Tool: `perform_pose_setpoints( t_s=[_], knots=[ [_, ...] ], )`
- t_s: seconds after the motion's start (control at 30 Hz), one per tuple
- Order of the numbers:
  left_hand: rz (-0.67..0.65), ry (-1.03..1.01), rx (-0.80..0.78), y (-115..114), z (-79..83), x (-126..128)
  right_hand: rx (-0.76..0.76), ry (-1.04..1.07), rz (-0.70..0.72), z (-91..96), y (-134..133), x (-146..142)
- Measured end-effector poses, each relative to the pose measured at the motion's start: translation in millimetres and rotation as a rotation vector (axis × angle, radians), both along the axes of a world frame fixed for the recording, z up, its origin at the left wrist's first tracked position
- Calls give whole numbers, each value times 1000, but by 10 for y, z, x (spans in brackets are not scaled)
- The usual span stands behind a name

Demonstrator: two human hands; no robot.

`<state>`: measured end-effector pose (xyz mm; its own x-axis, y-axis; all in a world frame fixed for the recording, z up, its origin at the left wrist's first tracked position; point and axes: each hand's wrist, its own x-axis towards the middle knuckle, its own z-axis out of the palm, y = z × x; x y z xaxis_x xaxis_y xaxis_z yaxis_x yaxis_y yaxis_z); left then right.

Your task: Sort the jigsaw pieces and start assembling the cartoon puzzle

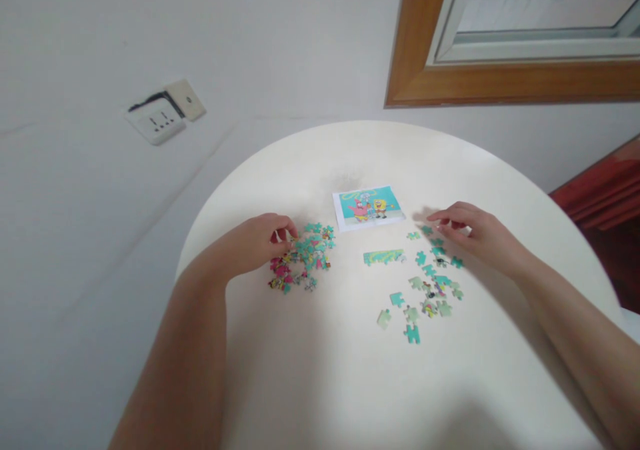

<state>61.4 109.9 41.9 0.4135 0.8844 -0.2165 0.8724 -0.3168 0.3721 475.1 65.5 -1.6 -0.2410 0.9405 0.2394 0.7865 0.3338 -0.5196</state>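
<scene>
My left hand (264, 242) is at the edge of a loose pile of jigsaw puzzle pieces (319, 257), teal, pink and yellow. Its thumb and forefinger curl together on a small puzzle piece (295, 239), partly hidden by the fingers. My right hand (463, 225) hovers over the far end of a scattered group of mostly teal and pale green puzzle pieces (429, 270). Its fingers are bent and apart from the thumb, with nothing visible between them. Between the hands lies a joined strip of puzzle pieces (383, 257). Behind it is a printed cartoon picture (370, 207).
The round white table (310, 370) stands against a white wall (250, 43) with a socket (159, 120). A wood-framed window (415, 83) is at the upper right. Red cloth (605, 183) hangs beyond the table's right edge. Several separate pieces lie nearer me, including a teal piece (413, 334).
</scene>
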Motion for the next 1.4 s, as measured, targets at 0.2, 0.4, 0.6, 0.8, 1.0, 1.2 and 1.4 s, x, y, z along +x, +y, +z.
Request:
perform_pose_setpoints(
  t_s=[0.2,0.4,0.6,0.8,1.0,1.2,1.4],
  knots=[
    [-23,-16,2,-10,-10,43,-9,0,0,3,-7,-4],
    [-123,21,94,-45,-98,251,0,-1,-5,10,-7,-8],
    [-145,47,110,-78,-126,354,4,11,6,35,-14,-19],
    [-163,25,120,-87,-133,359,14,30,18,39,-13,-31],
    [-203,-1,135,-104,-137,394,38,38,37,49,-15,-46],
    [-229,-27,131,-100,-140,401,31,54,23,68,-13,-54],
    [-214,-185,129,-149,-70,572,33,93,57,80,-37,-140]
  ],
)
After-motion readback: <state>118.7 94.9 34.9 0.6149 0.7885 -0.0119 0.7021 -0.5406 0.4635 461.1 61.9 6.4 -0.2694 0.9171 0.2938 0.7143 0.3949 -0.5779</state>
